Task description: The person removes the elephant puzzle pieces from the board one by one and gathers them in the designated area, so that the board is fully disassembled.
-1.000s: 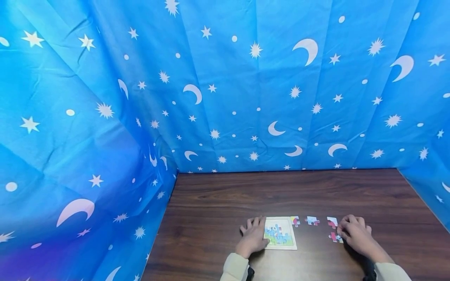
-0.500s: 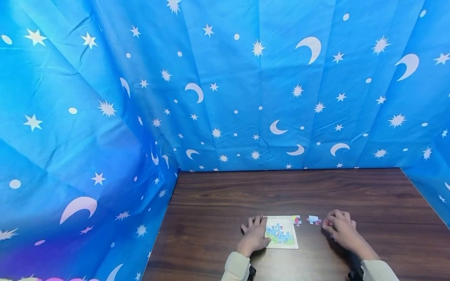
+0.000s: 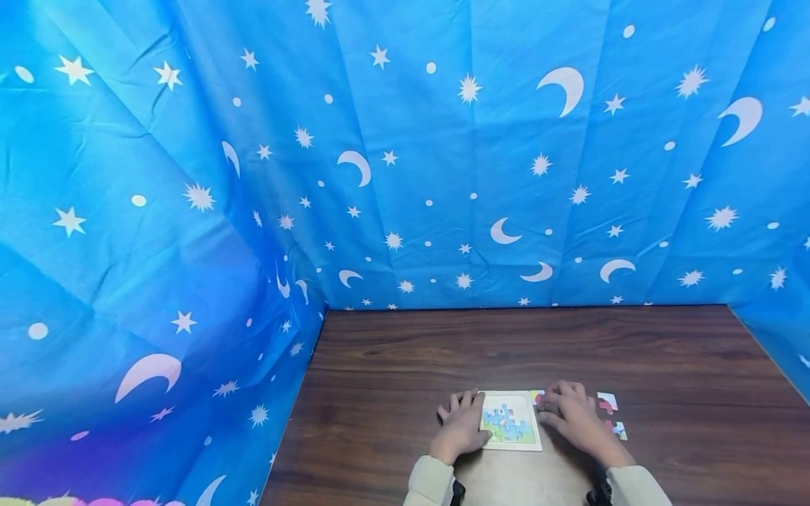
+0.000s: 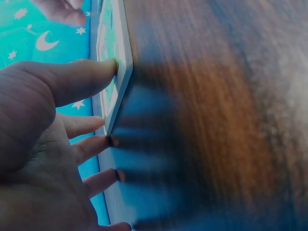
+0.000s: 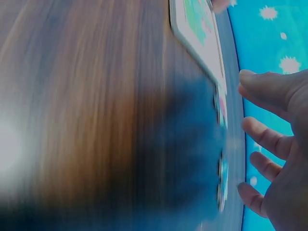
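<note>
A square puzzle board (image 3: 509, 398) with a pale rim lies on the table, partly filled with blue and green jigsaw pieces. My left hand (image 3: 459, 430) rests at its left side: the thumb presses on the board, the index fingertip touches its edge, and the other fingers are spread on the table. My right hand (image 3: 572, 416) hovers just right of the board with loose, spread fingers, holding nothing in the right wrist view. Beneath it lie puzzle pieces (image 5: 222, 109), mostly covered in the head view. One yellow-and-red piece (image 3: 538, 398) shows at the board's upper right corner.
Farther right on the table (image 3: 443, 351) lie a red-and-white piece (image 3: 607, 401) and, below it, a blue-and-white piece (image 3: 621, 430) beside a red one. A blue cloth (image 3: 430, 161) with stars and moons hangs behind and on both sides.
My right hand has moved left, from the pieces at far right to those beside the board, uncovering the far-right ones. The left hand has stayed on the board.
</note>
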Demonstrator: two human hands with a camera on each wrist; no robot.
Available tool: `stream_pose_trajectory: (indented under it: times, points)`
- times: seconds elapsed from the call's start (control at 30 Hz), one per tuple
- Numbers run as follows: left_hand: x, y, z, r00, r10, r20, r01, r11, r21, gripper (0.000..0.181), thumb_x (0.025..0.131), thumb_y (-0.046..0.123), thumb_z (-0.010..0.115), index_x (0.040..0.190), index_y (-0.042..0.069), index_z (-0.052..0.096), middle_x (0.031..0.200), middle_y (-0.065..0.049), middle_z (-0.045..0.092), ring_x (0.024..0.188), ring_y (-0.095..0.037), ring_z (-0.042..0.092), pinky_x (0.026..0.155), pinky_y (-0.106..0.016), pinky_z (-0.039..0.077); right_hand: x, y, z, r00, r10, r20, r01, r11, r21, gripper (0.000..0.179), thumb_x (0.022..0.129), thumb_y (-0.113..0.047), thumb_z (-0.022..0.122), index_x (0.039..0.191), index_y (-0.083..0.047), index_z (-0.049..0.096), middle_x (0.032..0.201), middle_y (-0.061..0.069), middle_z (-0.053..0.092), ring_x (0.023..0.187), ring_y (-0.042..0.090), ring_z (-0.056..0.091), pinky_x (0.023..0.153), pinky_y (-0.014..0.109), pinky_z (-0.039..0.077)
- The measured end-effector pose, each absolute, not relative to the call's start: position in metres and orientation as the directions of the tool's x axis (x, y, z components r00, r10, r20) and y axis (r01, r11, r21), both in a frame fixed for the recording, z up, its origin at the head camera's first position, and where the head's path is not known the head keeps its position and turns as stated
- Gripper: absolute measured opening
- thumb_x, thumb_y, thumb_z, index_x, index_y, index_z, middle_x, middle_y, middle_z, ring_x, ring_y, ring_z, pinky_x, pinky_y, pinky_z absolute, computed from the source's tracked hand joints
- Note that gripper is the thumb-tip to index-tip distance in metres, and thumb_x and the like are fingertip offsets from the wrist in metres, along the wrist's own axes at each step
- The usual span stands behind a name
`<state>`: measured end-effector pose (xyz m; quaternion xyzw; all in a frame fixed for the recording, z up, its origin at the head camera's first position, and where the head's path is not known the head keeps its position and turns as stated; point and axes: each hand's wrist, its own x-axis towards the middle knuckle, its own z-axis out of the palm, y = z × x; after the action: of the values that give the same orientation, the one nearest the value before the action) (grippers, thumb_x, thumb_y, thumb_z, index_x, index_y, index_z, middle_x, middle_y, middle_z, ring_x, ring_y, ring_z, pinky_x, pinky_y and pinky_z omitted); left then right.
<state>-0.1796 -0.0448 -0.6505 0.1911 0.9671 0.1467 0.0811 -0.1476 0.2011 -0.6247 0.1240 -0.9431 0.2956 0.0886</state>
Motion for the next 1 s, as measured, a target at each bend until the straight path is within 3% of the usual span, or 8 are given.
stream_pose_trajectory:
  times: [0.33,0.57,0.77,1.0]
  points:
    - [-0.179,-0.045,-0.649,-0.917,0.383,-0.109,0.336,0.891,0.305,0.072,0.084,0.033,0.079,0.147,0.018,0.049,0.15,-0.005,0.047,0.131,-0.03,0.04,0.098,-0.066,0.031,-0.153,0.165,-0.629,-0.934,-0.269,0.235,-0.354,0.791,-0.498,0.009,0.079,-0.012,0.083,0.087,-0.012,0.079,0.104,0.007,0.061,0.109,0.044,0.048,0.082,0.066,0.038]
    - [-0.18,-0.045,-0.653,-0.913,0.4,-0.075,0.36,0.88,0.31,0.074,0.083,0.032,0.08,0.149,0.023,0.048,0.148,-0.005,0.049,0.13,-0.03,0.041,0.096,-0.065,0.031,-0.147,0.155,-0.634,-0.889,-0.316,0.331,-0.435,0.807,-0.399,0.014,0.073,-0.01,0.087,0.086,-0.01,0.08,0.1,0.007,0.061,0.105,0.043,0.051,0.083,0.065,0.037]
    - [-0.179,-0.046,-0.656,-0.91,0.409,-0.066,0.368,0.872,0.323,0.053,0.083,0.031,0.08,0.13,0.038,0.057,0.147,-0.005,0.049,0.128,-0.03,0.041,0.094,-0.064,0.032,-0.145,0.154,-0.637,-0.868,-0.345,0.358,-0.464,0.82,-0.335,0.015,0.073,-0.012,0.088,0.085,-0.013,0.08,0.098,0.004,0.061,0.101,0.037,0.052,0.08,0.063,0.037]
    - [-0.178,-0.046,-0.647,-0.899,0.428,-0.09,0.376,0.861,0.342,0.036,0.087,0.03,0.078,0.118,0.037,0.062,0.149,-0.007,0.047,0.13,-0.032,0.04,0.095,-0.066,0.031,-0.148,0.152,-0.635,-0.906,-0.323,0.273,-0.408,0.837,-0.365,0.012,0.075,-0.01,0.086,0.084,-0.013,0.079,0.098,0.005,0.061,0.103,0.039,0.052,0.083,0.067,0.04]
